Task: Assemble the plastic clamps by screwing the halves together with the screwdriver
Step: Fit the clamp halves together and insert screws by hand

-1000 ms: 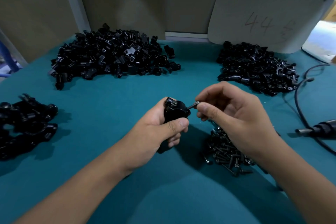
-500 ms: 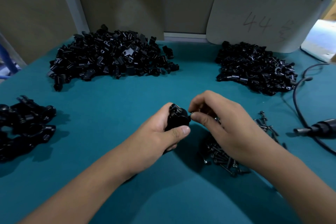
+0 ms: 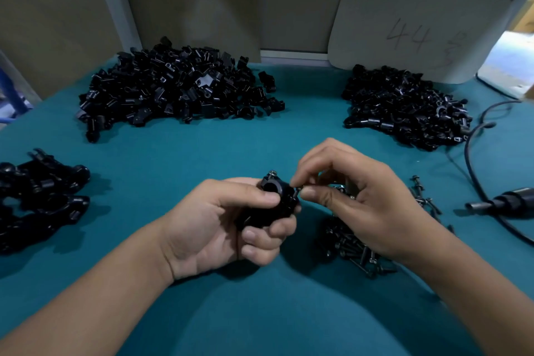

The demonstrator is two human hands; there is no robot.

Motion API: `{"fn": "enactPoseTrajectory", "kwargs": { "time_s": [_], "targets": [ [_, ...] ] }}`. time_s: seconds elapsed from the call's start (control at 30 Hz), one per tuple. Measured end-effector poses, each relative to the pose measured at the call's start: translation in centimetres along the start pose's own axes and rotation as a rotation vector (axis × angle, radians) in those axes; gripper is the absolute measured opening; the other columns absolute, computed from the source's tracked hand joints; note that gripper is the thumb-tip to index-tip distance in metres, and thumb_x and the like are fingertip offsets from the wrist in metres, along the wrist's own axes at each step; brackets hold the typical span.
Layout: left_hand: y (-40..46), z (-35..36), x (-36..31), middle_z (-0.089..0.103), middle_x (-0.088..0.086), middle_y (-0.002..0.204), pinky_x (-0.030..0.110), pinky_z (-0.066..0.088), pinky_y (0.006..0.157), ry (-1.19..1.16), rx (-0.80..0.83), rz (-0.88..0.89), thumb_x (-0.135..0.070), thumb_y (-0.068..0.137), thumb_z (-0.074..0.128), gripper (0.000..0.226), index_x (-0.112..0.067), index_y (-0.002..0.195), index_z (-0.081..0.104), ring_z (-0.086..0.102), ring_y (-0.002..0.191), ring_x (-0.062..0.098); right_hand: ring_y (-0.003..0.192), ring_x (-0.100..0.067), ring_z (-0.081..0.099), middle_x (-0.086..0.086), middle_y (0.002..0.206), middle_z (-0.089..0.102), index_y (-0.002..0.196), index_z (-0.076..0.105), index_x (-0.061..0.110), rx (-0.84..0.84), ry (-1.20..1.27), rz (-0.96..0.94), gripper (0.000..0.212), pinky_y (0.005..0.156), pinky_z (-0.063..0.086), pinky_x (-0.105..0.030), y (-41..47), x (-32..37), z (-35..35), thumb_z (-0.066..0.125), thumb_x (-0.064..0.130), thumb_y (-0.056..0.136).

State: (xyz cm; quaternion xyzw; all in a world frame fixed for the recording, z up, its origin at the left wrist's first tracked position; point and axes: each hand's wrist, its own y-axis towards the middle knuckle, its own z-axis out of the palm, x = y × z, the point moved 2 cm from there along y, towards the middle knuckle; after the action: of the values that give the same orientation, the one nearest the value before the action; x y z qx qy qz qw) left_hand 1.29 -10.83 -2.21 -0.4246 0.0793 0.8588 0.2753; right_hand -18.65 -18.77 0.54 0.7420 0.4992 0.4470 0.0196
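Putting a screw into the black clamp by hand

On the far left of the green table (image 3: 173, 159) sits a small heap of finished clamps (image 3: 40, 196), with a big pile of black halves (image 3: 173, 87) behind it. In the middle, the left hand (image 3: 225, 222) holds the clamp (image 3: 277, 199) up off the table, thumb on top and fingers curled tight around it. The right hand (image 3: 361, 199) pinches a small screw (image 3: 297, 189) between thumb and first finger, right at the clamp's side; its other fingers are bent loosely. To do this well, I think the screw should go in straight, with the clamp held very steady. Under the right hand lies a heap of screws (image 3: 349, 243). Behind is a second pile of halves (image 3: 404, 107). The screwdriver (image 3: 502, 202) lies far right, untouched.
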Motion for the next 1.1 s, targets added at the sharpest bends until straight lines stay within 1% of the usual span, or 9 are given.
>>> {"fn": "enactPoseTrajectory", "kwargs": {
  "time_s": [0.13, 0.27, 0.4, 0.47, 0.53, 0.67, 0.87, 0.97, 1.1],
  "targets": [
    [-0.5, 0.0, -0.3, 0.049, 0.012, 0.084, 0.023, 0.032, 0.052, -0.091, 0.071, -0.024, -0.01, 0.097, 0.057, 0.02, 0.003, 0.113, 0.06, 0.03, 0.059, 0.012, 0.101, -0.022, 0.066, 0.01, 0.103, 0.065, 0.107, 0.069, 0.021, -0.002, 0.002, -0.006, 0.005, 0.086, 0.051, -0.032, 0.0, 0.3, 0.1, 0.067, 0.022, 0.103],
    [0.3, 0.2, 0.5, 0.054, 0.015, 0.08, 0.025, 0.035, 0.053, 0.142, -0.119, 0.073, -0.011, 0.094, 0.062, 0.018, -0.008, 0.11, 0.056, 0.034, 0.057, 0.014, 0.091, -0.011, 0.051, 0.012, 0.092, 0.05, 0.096, 0.056, 0.02, 0.057, -0.245, 0.059, 0.025, 0.077, 0.039, -0.023, 0.1, 0.0, 0.7, 0.048, 0.038, 0.112],
    [1.4, 0.4, 1.3, 0.057, 0.008, 0.08, 0.03, 0.039, 0.057, 0.555, -0.305, 0.248, -0.028, 0.09, 0.072, 0.025, -0.016, 0.099, 0.052, 0.041, 0.061, 0.017, 0.074, -0.014, 0.048, 0.007, 0.074, 0.044, 0.077, 0.043, 0.022, 0.031, -0.364, 0.133, 0.043, 0.067, 0.041, -0.038, 0.3, 0.0, 0.9, 0.039, 0.047, 0.112],
    [1.6, 0.2, 1.4, 0.057, 0.005, 0.081, 0.032, 0.04, 0.059, 0.647, -0.343, 0.276, -0.038, 0.087, 0.072, 0.028, -0.019, 0.099, 0.054, 0.044, 0.064, 0.017, 0.065, -0.018, 0.047, 0.004, 0.067, 0.045, 0.072, 0.039, 0.025, 0.004, -0.359, 0.204, 0.049, 0.06, 0.041, -0.043, 0.2, 0.0, 0.7, 0.036, 0.057, 0.109],
    [1.8, -0.1, 1.2, 0.057, 0.005, 0.079, 0.029, 0.04, 0.056, 0.579, -0.349, 0.294, -0.033, 0.086, 0.074, 0.028, -0.018, 0.097, 0.054, 0.043, 0.062, 0.016, 0.069, -0.018, 0.05, 0.005, 0.073, 0.049, 0.079, 0.045, 0.025, 0.007, -0.297, 0.229, 0.046, 0.062, 0.041, -0.04, -0.2, 0.0, 0.4, 0.035, 0.057, 0.11],
    [1.7, -0.3, 1.0, 0.056, 0.008, 0.077, 0.025, 0.037, 0.052, 0.449, -0.302, 0.275, -0.021, 0.084, 0.074, 0.03, -0.011, 0.099, 0.049, 0.039, 0.058, 0.016, 0.088, -0.016, 0.055, 0.012, 0.095, 0.055, 0.104, 0.051, 0.031, 0.13, -0.195, 0.214, 0.012, 0.073, 0.042, -0.026, -0.7, 0.0, -0.1, 0.044, 0.034, 0.114],
    [1.3, 0.2, 0.5, 0.054, 0.012, 0.076, 0.029, 0.028, 0.052, 0.371, -0.274, 0.222, -0.025, 0.077, 0.073, 0.035, -0.013, 0.101, 0.05, 0.028, 0.059, 0.018, 0.098, -0.015, 0.055, 0.017, 0.104, 0.054, 0.111, 0.049, 0.036, 0.172, -0.215, 0.173, 0.008, 0.081, 0.043, -0.028, -0.7, 0.2, 0.2, 0.042, 0.037, 0.115],
    [1.1, 0.3, 0.4, 0.053, 0.013, 0.077, 0.03, 0.027, 0.053, 0.365, -0.278, 0.212, -0.022, 0.078, 0.072, 0.034, -0.011, 0.102, 0.05, 0.029, 0.059, 0.018, 0.09, -0.012, 0.054, 0.015, 0.097, 0.052, 0.101, 0.048, 0.035, 0.166, -0.256, 0.143, 0.015, 0.075, 0.041, -0.025, -0.4, 0.7, 0.2, 0.042, 0.038, 0.115],
    [1.1, 0.6, 0.7, 0.053, 0.01, 0.075, 0.032, 0.024, 0.055, 0.379, -0.303, 0.161, -0.014, 0.086, 0.061, 0.019, -0.011, 0.099, 0.048, 0.03, 0.061, 0.017, 0.069, -0.021, 0.048, 0.002, 0.076, 0.048, 0.08, 0.039, 0.026, 0.15, -0.28, 0.199, 0.04, 0.063, 0.041, -0.041, -0.2, 0.6, 0.9, 0.037, 0.052, 0.11]
  ]
}}
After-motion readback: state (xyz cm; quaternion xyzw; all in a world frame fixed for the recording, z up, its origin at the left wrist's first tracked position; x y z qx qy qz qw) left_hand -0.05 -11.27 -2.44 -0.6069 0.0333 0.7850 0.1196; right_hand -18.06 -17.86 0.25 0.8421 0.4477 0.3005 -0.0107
